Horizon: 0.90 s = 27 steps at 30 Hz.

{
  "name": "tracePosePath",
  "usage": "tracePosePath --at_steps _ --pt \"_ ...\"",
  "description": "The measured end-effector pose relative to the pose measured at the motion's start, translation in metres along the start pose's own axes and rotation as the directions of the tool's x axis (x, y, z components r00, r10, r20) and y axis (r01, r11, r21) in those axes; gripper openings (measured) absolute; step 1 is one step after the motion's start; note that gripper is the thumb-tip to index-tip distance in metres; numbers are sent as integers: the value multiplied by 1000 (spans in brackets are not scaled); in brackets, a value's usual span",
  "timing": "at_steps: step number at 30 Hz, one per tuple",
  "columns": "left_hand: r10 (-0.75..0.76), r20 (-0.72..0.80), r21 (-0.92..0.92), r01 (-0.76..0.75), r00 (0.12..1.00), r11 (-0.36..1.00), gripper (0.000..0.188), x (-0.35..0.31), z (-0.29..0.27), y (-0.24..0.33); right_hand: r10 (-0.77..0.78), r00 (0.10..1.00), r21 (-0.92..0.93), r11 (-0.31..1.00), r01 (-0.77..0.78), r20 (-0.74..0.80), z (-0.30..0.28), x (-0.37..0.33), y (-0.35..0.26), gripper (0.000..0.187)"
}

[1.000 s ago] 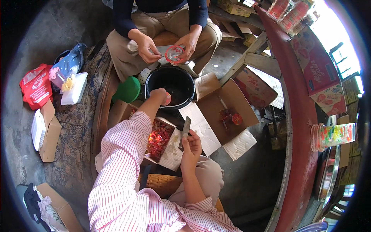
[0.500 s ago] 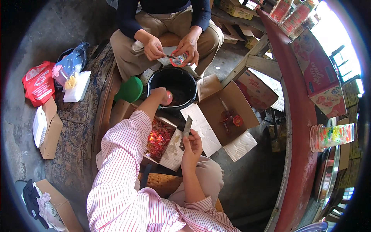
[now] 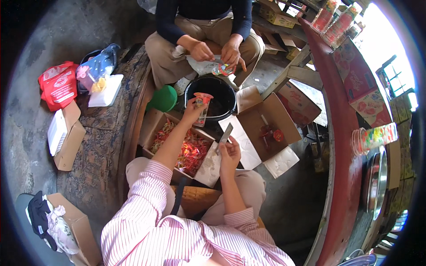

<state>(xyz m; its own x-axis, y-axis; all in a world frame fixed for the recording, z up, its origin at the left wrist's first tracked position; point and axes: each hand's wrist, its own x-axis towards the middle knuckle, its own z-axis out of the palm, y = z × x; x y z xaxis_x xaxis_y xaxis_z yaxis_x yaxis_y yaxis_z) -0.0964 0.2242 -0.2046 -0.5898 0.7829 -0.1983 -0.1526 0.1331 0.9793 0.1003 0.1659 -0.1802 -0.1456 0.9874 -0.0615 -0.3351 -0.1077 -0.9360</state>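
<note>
- My left hand (image 3: 193, 111) grips a tall printed red plastic cup (image 3: 203, 114) by the round black bucket's (image 3: 224, 92) near rim;
- my right hand (image 3: 230, 154) pinches a flat grey metal blade (image 3: 226, 132);
- I'd best hold the cup lightly, blade angled off my fingers

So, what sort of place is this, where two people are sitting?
Probably a small, informal workshop or storeroom. An open carton of colourful scraps, a black bucket and a stack of printed cups on a red ledge suggest it.
</note>
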Motion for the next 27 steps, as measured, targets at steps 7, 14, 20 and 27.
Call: tracePosePath --at_steps 7,14,20,27 --pt "416 -46 -62 -418 908 906 60 -87 -54 53 -29 996 -28 999 31 88 19 -30 -22 34" --pt "572 -26 60 -570 820 820 57 -189 -54 110 -354 905 -180 899 398 235 50 -61 -84 20" --pt "643 -37 174 -628 765 758 54 -236 -60 128 -570 759 -271 713 647 315 68 -91 -119 16" --pt "672 -37 170 -658 739 733 55 -258 -58 130 -686 632 -352 528 773 360 76 -106 -138 19"
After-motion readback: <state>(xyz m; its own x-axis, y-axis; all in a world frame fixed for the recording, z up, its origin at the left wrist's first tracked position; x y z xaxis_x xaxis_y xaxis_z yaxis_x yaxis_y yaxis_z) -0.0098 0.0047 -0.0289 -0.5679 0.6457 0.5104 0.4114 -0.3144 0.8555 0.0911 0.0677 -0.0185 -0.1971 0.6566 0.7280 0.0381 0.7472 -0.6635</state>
